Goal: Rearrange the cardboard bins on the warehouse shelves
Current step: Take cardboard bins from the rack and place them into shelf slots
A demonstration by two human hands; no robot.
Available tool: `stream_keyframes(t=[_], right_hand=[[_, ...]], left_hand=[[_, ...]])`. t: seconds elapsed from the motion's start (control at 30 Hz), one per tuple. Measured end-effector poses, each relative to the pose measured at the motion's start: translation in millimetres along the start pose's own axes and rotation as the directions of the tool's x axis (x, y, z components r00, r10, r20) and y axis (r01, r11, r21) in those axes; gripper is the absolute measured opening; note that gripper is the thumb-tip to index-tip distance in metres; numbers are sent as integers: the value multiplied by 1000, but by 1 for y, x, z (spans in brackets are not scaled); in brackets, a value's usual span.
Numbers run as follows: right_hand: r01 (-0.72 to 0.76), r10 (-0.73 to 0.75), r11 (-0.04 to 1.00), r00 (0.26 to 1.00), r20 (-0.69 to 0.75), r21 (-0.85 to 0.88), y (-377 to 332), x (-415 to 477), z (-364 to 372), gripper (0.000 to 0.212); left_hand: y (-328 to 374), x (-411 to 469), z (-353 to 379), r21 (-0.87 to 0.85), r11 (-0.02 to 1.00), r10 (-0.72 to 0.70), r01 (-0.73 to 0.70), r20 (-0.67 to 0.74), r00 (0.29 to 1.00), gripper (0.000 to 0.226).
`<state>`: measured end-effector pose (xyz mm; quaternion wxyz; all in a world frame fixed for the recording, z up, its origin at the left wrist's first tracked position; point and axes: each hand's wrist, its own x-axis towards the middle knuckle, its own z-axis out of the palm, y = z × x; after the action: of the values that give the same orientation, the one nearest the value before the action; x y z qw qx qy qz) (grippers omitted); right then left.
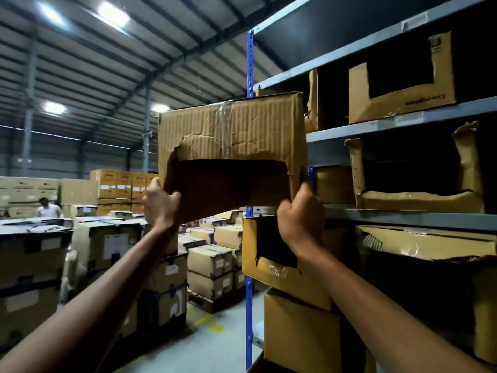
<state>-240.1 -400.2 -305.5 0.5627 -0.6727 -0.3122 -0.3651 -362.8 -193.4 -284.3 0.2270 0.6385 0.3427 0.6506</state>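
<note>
Aloft, one cardboard bin, left hand and right hand, fingers tight around its corners.

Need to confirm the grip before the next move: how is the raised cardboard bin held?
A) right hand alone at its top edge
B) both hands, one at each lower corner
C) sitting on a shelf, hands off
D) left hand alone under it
B: the left hand and the right hand each grip a lower corner of the cardboard bin.
</note>
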Motion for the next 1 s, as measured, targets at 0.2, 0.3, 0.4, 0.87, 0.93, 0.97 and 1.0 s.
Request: stream_keyframes(t=[0.2,0.3,0.4,0.87,0.93,0.97,1.0], right_hand=[[89,-99,990,991,95,105,-42,4,-31,46],[93,-126,984,969,215,155,-51,-6,-35,48],[61,-102,990,936,337,131,-46,-22,-34,48],[-368,200,930,521,830,7,74,-299,22,53],[-409,264,910,449,854,-67,96,-347,22,49],[-423,294,900,411,863,-105,107,-369,21,48],[-433,320,891,377,869,-140,116,-388,21,47]], left_hand=[[30,-17,-86,133,990,-33,53,-148,988,29],[29,-33,-128,246,965,-47,88,-170,984,31],[18,-66,-156,326,934,-87,144,-182,979,33],[-163,-300,-216,635,609,-440,476,-229,868,34],[-194,-337,-220,653,561,-499,509,-224,837,31],[-210,-354,-222,662,541,-531,519,-211,821,28],[-224,-367,-224,668,526,-559,526,-194,806,24]])
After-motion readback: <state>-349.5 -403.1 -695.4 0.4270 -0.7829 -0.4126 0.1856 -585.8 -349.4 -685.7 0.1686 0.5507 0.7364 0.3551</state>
